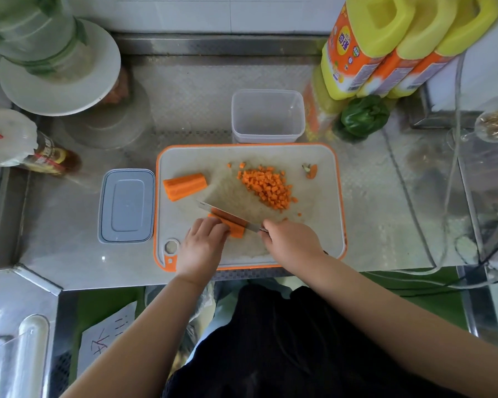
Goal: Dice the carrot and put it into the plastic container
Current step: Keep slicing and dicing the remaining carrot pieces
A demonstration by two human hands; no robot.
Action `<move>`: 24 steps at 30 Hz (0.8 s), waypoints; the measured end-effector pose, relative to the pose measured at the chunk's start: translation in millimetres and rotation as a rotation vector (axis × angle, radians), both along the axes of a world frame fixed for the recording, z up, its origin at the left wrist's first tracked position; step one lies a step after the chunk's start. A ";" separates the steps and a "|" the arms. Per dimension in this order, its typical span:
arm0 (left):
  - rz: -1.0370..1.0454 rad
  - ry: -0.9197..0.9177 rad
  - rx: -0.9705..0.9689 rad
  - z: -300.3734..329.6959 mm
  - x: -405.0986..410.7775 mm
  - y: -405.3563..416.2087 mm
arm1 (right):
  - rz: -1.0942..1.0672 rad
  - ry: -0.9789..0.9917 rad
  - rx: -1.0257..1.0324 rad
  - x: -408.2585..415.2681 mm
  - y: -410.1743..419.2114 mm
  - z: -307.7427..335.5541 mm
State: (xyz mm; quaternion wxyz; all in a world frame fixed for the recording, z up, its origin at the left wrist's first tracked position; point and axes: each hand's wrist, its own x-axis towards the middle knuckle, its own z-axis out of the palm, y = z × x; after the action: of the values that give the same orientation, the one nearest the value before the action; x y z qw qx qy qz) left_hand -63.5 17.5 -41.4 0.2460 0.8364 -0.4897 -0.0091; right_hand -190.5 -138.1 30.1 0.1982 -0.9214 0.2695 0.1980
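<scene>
One orange-rimmed cutting board (322, 225) lies on the steel counter (385, 225). On it are one uncut carrot chunk (185, 186) at the far left, one heap of diced carrot (266, 186) toward the far right with a few cubes strayed around it, one trimmed carrot end (312, 170) near the far right corner, and a bundle of carrot strips (233, 224) at the near middle; how many strips it holds cannot be told.

The left hand (202, 248) presses down on the strips with its fingers curled and held close together, the fingertips on the strips' left part, so that only the right end of the strips shows beyond the hand. The right hand (291, 242) grips the handle of one knife (226, 215), fingers wrapped round it; the blade lies slantwise across the strips, just beside the left fingertips.

One clear plastic container (268, 116), holding no carrot, stands just beyond the board's far edge. One grey lid (126, 205) lies left of the board. Three yellow bottles (385, 53) stand at the far right, with one green pepper (364, 116) beside them.
</scene>
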 end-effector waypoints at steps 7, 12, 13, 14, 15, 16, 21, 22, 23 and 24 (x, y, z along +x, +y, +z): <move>0.042 0.012 -0.039 -12.9 -8.0 -0.1 | 0.017 0.022 0.022 6.7 5.8 2.2; 0.080 0.000 -0.096 -15.6 -10.8 -2.7 | 0.060 0.015 -0.007 6.6 8.1 8.2; 0.090 -0.002 -0.118 -15.8 -12.4 -3.3 | 0.056 0.039 -0.009 7.7 7.9 7.8; 0.097 0.000 -0.139 -15.9 -13.4 -3.4 | 0.052 0.068 -0.014 9.5 7.9 7.9; 0.101 0.004 -0.157 -16.4 -13.9 -3.3 | 0.053 0.098 -0.020 12.0 7.8 9.6; 0.104 0.011 -0.165 -17.2 -14.1 -2.9 | 0.055 0.124 -0.020 15.4 7.5 12.3; 0.129 0.049 -0.153 -21.2 -15.6 -2.0 | 0.090 0.198 -0.009 29.3 3.1 17.9; 0.135 0.056 -0.156 -20.7 -15.8 -2.4 | 0.105 0.209 -0.015 30.4 3.7 14.8; 0.139 0.061 -0.160 -20.3 -16.0 -3.2 | 0.120 0.217 -0.023 30.9 4.6 11.8; 0.141 0.066 -0.161 -19.7 -16.0 -3.4 | 0.123 0.221 -0.024 31.2 5.7 8.4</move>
State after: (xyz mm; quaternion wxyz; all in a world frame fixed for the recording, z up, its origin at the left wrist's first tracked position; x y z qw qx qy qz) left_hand -79.5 14.0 -61.1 0.3285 0.8456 -0.4203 0.0203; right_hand -159.3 -132.4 38.6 0.1439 -0.9111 0.2349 0.3067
